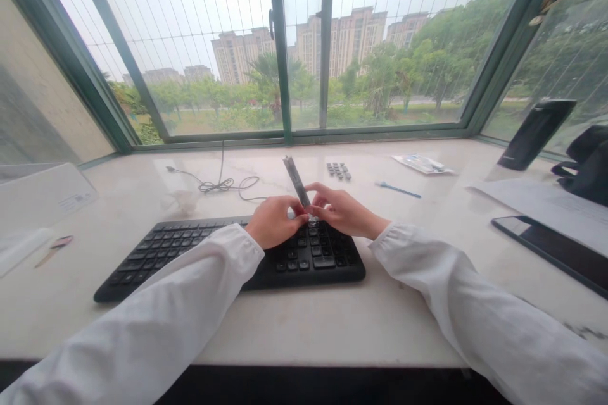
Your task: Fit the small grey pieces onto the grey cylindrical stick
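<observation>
A black keyboard [190, 253] lies on the pale stone counter [294, 323] in front of me. Both hands meet over its right end. My left hand [274, 220] is curled, its fingertips pinching the lower end of a slim metal ruler-like strip [296, 181]. My right hand [339, 209] pinches the same strip from the other side. The strip stands tilted, its tip pressed down among the keys. A small group of loose dark keycaps [339, 170] lies on the counter behind my right hand.
The keyboard's cable [223, 185] coils at the back. A blue pen [398, 189], a flat packet [422, 164], a black stand [536, 133], a dark tablet [551, 252] and papers [546, 202] lie right. A white box [40, 199] and small tool [53, 248] lie left.
</observation>
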The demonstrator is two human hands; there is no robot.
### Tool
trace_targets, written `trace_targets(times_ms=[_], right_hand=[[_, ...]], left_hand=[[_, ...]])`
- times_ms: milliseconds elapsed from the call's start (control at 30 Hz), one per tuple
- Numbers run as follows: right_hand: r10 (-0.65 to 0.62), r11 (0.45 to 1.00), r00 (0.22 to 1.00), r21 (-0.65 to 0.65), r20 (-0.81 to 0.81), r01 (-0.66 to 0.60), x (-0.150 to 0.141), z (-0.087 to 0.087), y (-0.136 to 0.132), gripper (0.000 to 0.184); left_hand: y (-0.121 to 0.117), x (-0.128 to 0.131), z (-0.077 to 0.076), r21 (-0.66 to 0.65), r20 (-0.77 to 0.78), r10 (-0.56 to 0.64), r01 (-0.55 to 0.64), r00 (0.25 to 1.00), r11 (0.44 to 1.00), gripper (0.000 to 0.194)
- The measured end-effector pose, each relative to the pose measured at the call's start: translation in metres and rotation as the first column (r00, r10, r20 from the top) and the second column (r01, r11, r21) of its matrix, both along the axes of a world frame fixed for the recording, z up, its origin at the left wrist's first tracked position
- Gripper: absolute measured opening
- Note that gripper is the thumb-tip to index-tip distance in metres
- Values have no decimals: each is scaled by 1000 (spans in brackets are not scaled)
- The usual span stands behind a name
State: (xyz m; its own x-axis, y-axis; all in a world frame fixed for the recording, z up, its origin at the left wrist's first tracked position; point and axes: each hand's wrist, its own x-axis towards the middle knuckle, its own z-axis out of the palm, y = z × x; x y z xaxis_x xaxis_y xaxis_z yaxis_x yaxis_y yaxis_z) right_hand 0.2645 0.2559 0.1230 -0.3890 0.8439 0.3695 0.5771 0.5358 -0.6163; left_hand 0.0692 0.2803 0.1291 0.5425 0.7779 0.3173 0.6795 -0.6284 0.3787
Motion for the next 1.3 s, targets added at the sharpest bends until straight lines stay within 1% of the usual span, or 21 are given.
trace_targets(times_ms=[100, 200, 300, 400, 467, 567, 700, 800, 933, 1133, 1300], right_hand=[[-2, 1000, 1000, -11, -23, 2, 0, -1, 0, 33], [-2, 1000, 1000, -24, -30, 1, 0, -1, 0, 34], [17, 998, 999, -61, -31, -19, 0, 2, -1, 27], [45, 993, 998, -111, -39, -49, 5, 6, -2, 22], [31, 996, 1000, -88, -1, -31, 8, 7, -1, 17], [-8, 1000, 996, -19, 87, 9, 11, 6, 0, 9], [-29, 1000, 988, 0, 152, 30, 10, 4, 2, 7], [-3, 1000, 982, 27, 188, -2, 9, 2, 4, 8], [43, 997, 985, 56, 169, -53, 8, -3, 5, 8], [27, 999, 994, 37, 106, -31, 6, -7, 6, 6], [33, 999, 996, 25, 86, -35, 5, -6, 6, 7]], left_hand=[[1, 1, 1, 7, 42, -13, 13, 999, 1000, 25], [2, 1, 0, 13, 65, -43, 42, 997, 999, 22], [3, 1, -1, 17, 76, -73, 71, 994, 997, 18], [3, 0, -2, 10, 84, -82, 81, 993, 997, 19], [3, 0, -2, 9, 84, -63, 63, 994, 998, 19], [2, 0, -1, 0, 74, -24, 25, 997, 1000, 18], [3, 0, 0, -35, 62, 9, -7, 998, 999, 20], [4, 0, 0, -60, 51, 30, -27, 998, 998, 22], [6, -2, 0, -80, 47, 43, -39, 998, 996, 23], [8, -4, 1, -140, 31, 64, -60, 997, 988, 26], [8, -5, 3, -158, 33, 67, -61, 997, 986, 28]])
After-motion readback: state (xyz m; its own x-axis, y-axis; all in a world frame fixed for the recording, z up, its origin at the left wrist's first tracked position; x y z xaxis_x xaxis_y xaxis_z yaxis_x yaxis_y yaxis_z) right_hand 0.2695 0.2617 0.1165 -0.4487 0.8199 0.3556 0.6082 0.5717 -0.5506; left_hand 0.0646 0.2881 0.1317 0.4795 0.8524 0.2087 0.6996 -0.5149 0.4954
